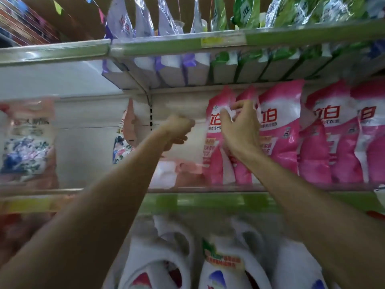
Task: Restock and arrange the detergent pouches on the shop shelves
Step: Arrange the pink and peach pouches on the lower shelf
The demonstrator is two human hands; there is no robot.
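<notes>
View of the middle shelf [208, 190], seen from the head camera. We see the right hand [239, 126] with its fingers and thumb curled on the upper part of the end pouch [211, 142], which stands upright at the left end of the row of pink pouches [279, 132]. That row fills the right half of this shelf, near its front edge. The left hand [177, 130] is raised just to the left of the end pouch, over a bare stretch of shelf. Its fingers look curled, but blur prevents us from telling whether it holds anything. A peach pouch [187, 170] lies flat below it. Floral pouches [27, 142] stand toward the shelf's left end. On the upper shelf [166, 46] we note purple pouches [120, 24] and green pouches [245, 13]. White jugs [225, 265] stand below.
</notes>
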